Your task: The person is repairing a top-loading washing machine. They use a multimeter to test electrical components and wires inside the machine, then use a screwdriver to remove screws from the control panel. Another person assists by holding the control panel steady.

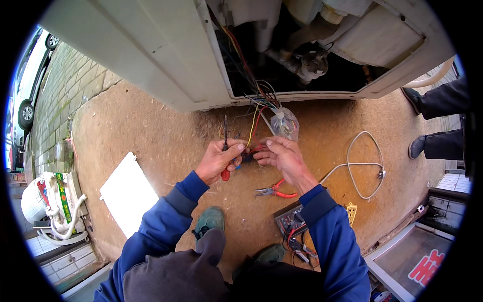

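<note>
My left hand [217, 160] is closed around a screwdriver [225, 174] with a red handle, its dark shaft pointing up. Its thumb and fingertips also pinch the end of a yellow wire [251, 132]. Close beside it, my right hand [285, 157] pinches a thin red wire [257, 121]. A small dark piece lies between the two hands, partly hidden by fingers. Both wires come from a bundle of coloured wires [266, 95] hanging out of a white appliance housing [166, 55]. A clear plastic bag [286, 124] wraps some of that bundle's connections.
Red-handled pliers [276, 191] and a multimeter [289, 217] with leads lie by my right arm. A pale power cord [348, 164] loops on the ground. At left lies a white panel [128, 194]. Another person's legs [443, 144] stand at right. A framed glass panel [412, 256] sits lower right.
</note>
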Motion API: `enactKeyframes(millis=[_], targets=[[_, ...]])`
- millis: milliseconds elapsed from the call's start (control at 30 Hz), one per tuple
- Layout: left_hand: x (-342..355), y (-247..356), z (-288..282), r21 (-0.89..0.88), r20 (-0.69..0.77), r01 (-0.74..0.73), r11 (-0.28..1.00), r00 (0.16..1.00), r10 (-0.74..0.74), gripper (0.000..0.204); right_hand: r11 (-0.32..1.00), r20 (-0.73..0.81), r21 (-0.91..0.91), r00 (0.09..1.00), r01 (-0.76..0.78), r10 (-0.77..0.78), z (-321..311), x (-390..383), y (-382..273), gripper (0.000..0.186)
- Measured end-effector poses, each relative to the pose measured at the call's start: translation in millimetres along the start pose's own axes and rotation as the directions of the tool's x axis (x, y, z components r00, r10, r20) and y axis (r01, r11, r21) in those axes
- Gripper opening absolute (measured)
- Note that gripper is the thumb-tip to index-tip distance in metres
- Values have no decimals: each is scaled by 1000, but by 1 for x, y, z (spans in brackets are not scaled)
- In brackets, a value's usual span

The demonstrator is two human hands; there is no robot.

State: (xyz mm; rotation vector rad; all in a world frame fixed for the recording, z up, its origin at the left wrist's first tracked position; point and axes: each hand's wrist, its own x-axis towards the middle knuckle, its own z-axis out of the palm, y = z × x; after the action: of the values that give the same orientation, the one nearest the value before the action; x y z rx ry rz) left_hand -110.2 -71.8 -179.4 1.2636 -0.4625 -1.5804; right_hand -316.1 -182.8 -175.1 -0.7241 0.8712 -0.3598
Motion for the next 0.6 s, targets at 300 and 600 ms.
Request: enactKeyframes(millis=[300, 600], targets=[[3, 2, -2, -33, -44, 15, 999, 999, -17, 22, 982, 207, 178, 978, -61, 23, -12, 4, 10, 34], [6, -2, -5, 22, -98, -17, 1000, 995, 19, 23, 977, 210, 198, 977, -75, 33, -8, 2, 12, 36]])
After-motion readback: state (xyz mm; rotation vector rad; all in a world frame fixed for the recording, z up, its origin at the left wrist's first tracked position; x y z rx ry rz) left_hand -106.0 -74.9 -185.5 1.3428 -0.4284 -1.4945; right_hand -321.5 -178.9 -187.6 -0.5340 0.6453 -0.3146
